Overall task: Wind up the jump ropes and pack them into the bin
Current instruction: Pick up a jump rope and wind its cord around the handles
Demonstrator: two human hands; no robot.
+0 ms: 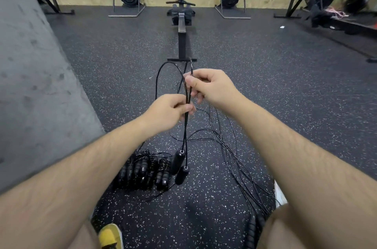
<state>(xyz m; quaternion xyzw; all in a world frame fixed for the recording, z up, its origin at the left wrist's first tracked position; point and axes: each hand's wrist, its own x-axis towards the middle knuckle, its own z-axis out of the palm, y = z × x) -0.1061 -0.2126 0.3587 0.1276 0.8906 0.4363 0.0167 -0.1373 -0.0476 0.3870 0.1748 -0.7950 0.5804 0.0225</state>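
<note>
I hold a black jump rope (186, 126) up in front of me. My left hand (167, 113) pinches its doubled cord, and the two black handles (179, 167) hang below that hand. A little higher, my right hand (210, 85) pinches the same cord, which loops up and over to the left. Several wound-up ropes (142, 171) lie in a pile on the floor under my left forearm. Loose black cords (230, 146) trail across the floor to the right. No bin is in view.
A grey concrete wall (30, 85) runs along the left. A rowing machine (182, 30) stands straight ahead on the speckled rubber floor, with other machines against the far plywood wall. My yellow shoe (111, 236) and another handle (253, 230) by my right knee are at the bottom.
</note>
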